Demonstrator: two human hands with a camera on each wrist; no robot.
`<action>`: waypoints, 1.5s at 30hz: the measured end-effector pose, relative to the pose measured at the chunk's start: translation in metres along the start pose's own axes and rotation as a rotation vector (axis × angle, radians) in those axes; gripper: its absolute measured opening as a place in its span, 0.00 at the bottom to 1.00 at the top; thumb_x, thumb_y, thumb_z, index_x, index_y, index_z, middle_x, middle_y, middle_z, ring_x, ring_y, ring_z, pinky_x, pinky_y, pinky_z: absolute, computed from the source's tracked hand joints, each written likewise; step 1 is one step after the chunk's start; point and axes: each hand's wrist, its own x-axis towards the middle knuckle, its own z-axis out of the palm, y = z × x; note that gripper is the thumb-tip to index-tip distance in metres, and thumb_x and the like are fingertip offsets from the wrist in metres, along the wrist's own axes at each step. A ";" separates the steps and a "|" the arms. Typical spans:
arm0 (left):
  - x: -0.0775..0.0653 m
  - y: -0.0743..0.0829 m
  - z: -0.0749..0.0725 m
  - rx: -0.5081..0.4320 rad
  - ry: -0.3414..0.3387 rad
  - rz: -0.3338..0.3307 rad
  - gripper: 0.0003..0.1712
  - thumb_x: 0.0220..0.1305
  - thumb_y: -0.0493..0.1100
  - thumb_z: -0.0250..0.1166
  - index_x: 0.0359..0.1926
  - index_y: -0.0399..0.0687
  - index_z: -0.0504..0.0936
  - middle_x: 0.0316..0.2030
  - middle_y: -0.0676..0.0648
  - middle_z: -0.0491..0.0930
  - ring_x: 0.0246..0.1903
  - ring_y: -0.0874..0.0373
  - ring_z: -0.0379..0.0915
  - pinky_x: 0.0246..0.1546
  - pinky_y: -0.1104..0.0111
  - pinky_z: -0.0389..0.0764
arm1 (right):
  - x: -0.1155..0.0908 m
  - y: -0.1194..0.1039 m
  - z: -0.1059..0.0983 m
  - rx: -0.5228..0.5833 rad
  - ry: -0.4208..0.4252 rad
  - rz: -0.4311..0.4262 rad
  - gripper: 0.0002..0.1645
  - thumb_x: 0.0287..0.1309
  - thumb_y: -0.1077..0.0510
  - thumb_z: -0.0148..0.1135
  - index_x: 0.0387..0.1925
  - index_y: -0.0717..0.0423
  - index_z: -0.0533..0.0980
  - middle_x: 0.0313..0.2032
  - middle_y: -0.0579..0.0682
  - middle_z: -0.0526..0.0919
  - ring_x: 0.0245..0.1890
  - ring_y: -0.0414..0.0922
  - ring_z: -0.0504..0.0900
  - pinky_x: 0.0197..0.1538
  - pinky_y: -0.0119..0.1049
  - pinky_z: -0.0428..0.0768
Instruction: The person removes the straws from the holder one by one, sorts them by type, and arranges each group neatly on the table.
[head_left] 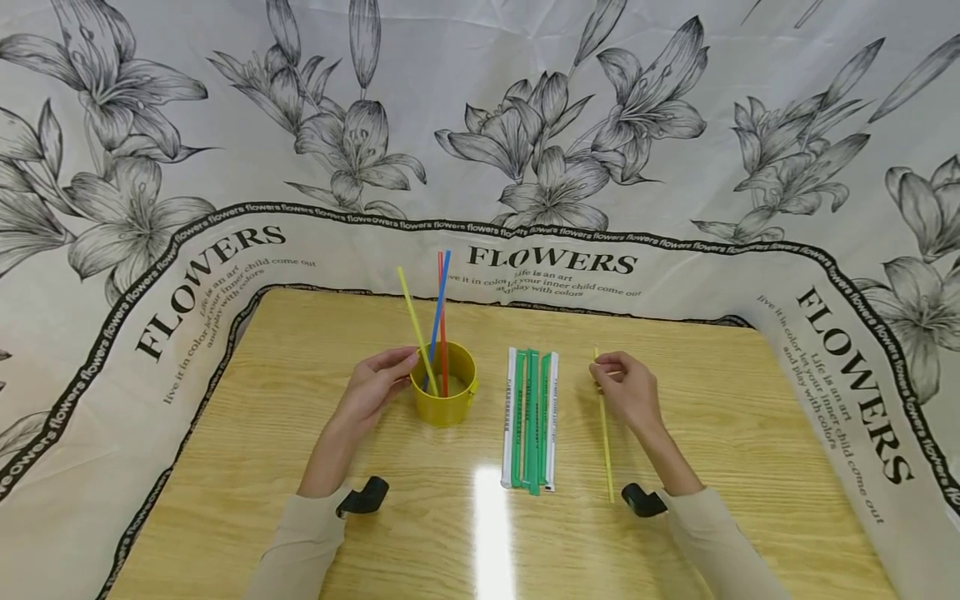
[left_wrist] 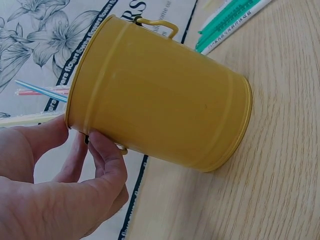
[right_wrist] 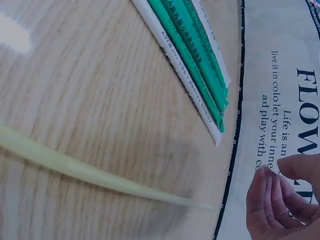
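My left hand [head_left: 375, 383] grips the left side of a small yellow metal bucket [head_left: 444, 410] that stands upright on the table; in the left wrist view the thumb is at its rim and the fingers bend by the side handle. Yellow [head_left: 408, 302], blue [head_left: 446, 279] and red [head_left: 444, 321] straws lean out of the bucket. On the right, a pale yellow straw [head_left: 606, 442] lies on the table. Close over its far end is my right hand [head_left: 630, 387], fingers bent. In the right wrist view, thumb and fingertips stand apart from the straw [right_wrist: 100, 175].
Several straws in green and white paper wrappers [head_left: 533, 417] lie side by side between bucket and right hand. A flower-printed cloth [head_left: 555, 192] rises behind the wooden table [head_left: 420, 533] and along its sides. Light glares on the tabletop near the front.
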 end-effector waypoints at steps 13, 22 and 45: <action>-0.002 -0.001 -0.001 -0.011 0.003 -0.001 0.21 0.76 0.37 0.61 0.65 0.33 0.76 0.54 0.46 0.80 0.49 0.60 0.79 0.49 0.73 0.82 | 0.013 -0.031 0.010 0.127 0.025 -0.069 0.15 0.69 0.58 0.66 0.49 0.67 0.80 0.43 0.64 0.85 0.35 0.42 0.86 0.38 0.27 0.84; -0.002 -0.003 -0.003 0.002 0.000 0.012 0.22 0.76 0.38 0.62 0.66 0.32 0.75 0.54 0.45 0.80 0.49 0.60 0.78 0.50 0.73 0.81 | 0.018 -0.057 0.023 0.184 0.047 -0.140 0.15 0.70 0.59 0.66 0.50 0.68 0.80 0.43 0.63 0.85 0.37 0.44 0.84 0.39 0.22 0.82; -0.001 0.000 0.001 0.009 -0.004 0.007 0.22 0.76 0.37 0.61 0.66 0.33 0.75 0.53 0.47 0.79 0.47 0.61 0.78 0.53 0.69 0.81 | 0.024 -0.105 0.059 0.331 -0.049 -0.196 0.17 0.69 0.61 0.66 0.54 0.66 0.78 0.48 0.60 0.84 0.47 0.51 0.82 0.49 0.28 0.80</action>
